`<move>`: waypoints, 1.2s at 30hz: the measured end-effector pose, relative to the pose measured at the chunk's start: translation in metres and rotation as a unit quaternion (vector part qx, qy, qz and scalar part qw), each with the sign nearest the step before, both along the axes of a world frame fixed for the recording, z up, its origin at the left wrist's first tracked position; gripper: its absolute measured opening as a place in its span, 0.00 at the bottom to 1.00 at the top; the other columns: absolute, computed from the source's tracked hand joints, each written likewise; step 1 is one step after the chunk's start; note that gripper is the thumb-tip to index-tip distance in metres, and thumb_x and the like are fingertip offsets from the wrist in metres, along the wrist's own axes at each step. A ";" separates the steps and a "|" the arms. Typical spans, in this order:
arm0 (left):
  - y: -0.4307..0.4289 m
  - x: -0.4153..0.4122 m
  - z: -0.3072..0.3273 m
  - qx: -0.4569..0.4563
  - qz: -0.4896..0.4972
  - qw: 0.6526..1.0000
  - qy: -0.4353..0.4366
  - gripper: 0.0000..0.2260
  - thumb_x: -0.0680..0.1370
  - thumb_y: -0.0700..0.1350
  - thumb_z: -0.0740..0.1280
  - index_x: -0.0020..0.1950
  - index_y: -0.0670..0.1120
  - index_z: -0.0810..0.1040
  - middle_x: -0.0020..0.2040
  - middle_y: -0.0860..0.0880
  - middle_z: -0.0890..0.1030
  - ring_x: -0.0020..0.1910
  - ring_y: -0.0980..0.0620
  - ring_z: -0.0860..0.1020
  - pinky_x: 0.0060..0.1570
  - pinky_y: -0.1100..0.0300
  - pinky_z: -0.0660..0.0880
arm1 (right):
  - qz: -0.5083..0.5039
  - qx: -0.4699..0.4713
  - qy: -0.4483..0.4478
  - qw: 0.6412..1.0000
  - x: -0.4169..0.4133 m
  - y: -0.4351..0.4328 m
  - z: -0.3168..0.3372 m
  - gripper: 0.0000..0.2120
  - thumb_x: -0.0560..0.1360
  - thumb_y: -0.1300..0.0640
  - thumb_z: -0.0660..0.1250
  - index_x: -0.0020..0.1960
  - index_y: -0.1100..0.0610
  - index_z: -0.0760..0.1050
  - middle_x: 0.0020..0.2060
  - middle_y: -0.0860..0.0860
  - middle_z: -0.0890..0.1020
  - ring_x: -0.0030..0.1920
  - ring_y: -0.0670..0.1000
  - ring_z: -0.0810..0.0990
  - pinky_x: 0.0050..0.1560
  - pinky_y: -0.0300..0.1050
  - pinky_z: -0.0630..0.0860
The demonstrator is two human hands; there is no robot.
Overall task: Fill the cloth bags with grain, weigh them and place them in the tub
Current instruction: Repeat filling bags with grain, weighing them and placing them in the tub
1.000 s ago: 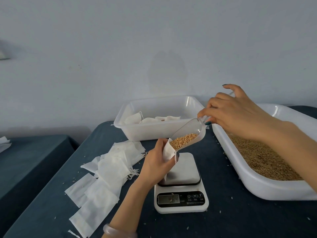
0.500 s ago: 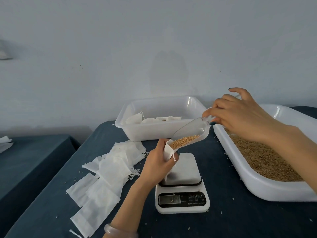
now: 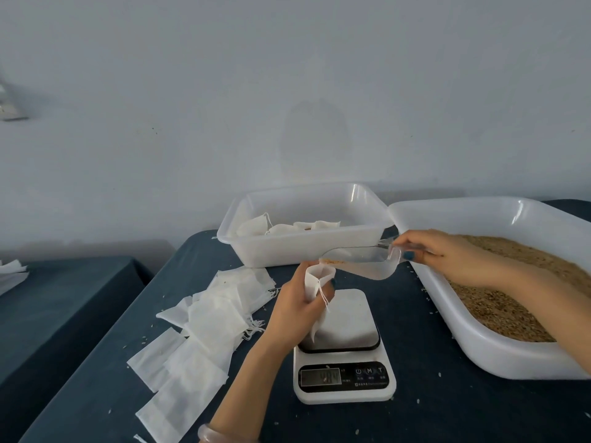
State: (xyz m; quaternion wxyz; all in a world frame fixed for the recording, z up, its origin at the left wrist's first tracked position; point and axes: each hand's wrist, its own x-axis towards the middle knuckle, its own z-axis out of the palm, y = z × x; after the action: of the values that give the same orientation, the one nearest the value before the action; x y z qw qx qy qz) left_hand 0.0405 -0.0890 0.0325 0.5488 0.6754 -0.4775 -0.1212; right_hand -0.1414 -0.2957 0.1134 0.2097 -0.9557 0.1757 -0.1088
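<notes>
Right in front of us the scale (image 3: 343, 377) sits between the two supplies, so we judge a filled bag needs only a short drop onto its platform; its display is too blurred to read. To its left the empty bags (image 3: 204, 321) lie fanned on the dark table (image 3: 96, 378), within easy reach of the hand that picks them up. Above the platform our left hand (image 3: 294, 302) has its fingers curled round the neck of the cloth bag (image 3: 315, 279), bunching it so the mouth stands open and upward, while the tail hangs by the platform's left edge; we cannot tell if it touches. Our right hand (image 3: 447, 254) pinches the handle of the clear scoop (image 3: 361, 260) between thumb and curled fingers, holding it almost level with its lip just over the bag's mouth, which we take as aiming for a slow, controlled pour. That arm lies across the tray (image 3: 479, 353) of grain (image 3: 499, 314), kept close on the right so refills are short. Farthest back, the tub (image 3: 303, 251) holds a few filled bags (image 3: 256, 225) towards its left side
</notes>
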 end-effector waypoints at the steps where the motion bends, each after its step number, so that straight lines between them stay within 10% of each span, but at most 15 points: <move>1: 0.000 0.000 0.000 -0.005 -0.006 1.000 0.004 0.08 0.77 0.52 0.63 0.57 0.60 0.73 0.46 0.61 0.81 0.42 0.59 0.79 0.40 0.65 0.76 | 0.006 0.050 -0.011 0.999 -0.001 -0.001 -0.003 0.12 0.82 0.56 0.59 0.64 0.49 0.74 0.63 0.42 0.78 0.65 0.43 0.74 0.68 0.48 0.70; 8: 0.001 0.000 0.005 -0.046 0.009 0.996 -0.069 0.14 0.81 0.57 0.56 0.55 0.61 0.81 0.53 0.57 0.79 0.53 0.58 0.76 0.54 0.60 0.73 | -0.078 0.136 -0.133 0.979 -0.007 -0.012 -0.003 0.11 0.81 0.61 0.60 0.60 0.49 0.74 0.53 0.46 0.81 0.56 0.49 0.79 0.61 0.51 0.74; 12: -0.001 0.013 0.003 -0.035 0.085 0.984 -0.153 0.16 0.83 0.40 0.59 0.65 0.54 0.80 0.53 0.49 0.70 0.54 0.49 0.71 0.61 0.55 0.71 | -0.205 0.109 -0.124 0.965 -0.015 -0.025 -0.006 0.10 0.82 0.56 0.58 0.61 0.57 0.72 0.49 0.52 0.81 0.51 0.55 0.81 0.42 0.45 0.75; 16: 0.000 0.018 0.008 -0.047 0.070 0.995 -0.055 0.16 0.83 0.39 0.62 0.59 0.58 0.83 0.48 0.45 0.78 0.46 0.46 0.78 0.47 0.51 0.78 | -0.314 0.052 0.008 0.948 -0.027 -0.039 -0.011 0.16 0.84 0.54 0.55 0.51 0.66 0.74 0.36 0.57 0.78 0.35 0.55 0.75 0.36 0.46 0.68; 27: -0.005 0.018 -0.002 0.001 0.023 1.000 0.010 0.16 0.80 0.37 0.66 0.52 0.61 0.79 0.45 0.56 0.84 0.44 0.56 0.82 0.44 0.63 0.78 | -0.279 -0.099 0.370 0.881 -0.028 -0.025 -0.013 0.10 0.82 0.58 0.57 0.60 0.60 0.74 0.49 0.51 0.77 0.46 0.49 0.75 0.47 0.39 0.72; 30: -0.004 0.022 -0.004 0.024 0.052 0.998 -0.007 0.14 0.79 0.39 0.66 0.57 0.58 0.77 0.50 0.58 0.82 0.50 0.59 0.80 0.49 0.68 0.76 | -0.299 -0.126 0.289 0.901 -0.023 -0.023 -0.011 0.10 0.82 0.57 0.58 0.44 0.57 0.72 0.43 0.52 0.77 0.42 0.50 0.76 0.43 0.42 0.74; 36: -0.002 0.024 -0.004 -0.023 0.114 0.992 0.052 0.10 0.80 0.43 0.65 0.58 0.56 0.78 0.50 0.61 0.82 0.49 0.65 0.78 0.46 0.71 0.73 | -0.178 -0.128 -0.145 0.965 0.006 0.037 -0.001 0.08 0.81 0.54 0.59 0.57 0.54 0.72 0.47 0.49 0.81 0.42 0.47 0.80 0.40 0.44 0.77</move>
State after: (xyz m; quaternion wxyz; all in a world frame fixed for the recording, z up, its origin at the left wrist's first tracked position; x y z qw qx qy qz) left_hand 0.0645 -0.0912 0.0287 0.5984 0.7056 -0.3704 -0.0823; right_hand -0.1359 -0.2591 0.1129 0.0857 -0.9020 0.2950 -0.3032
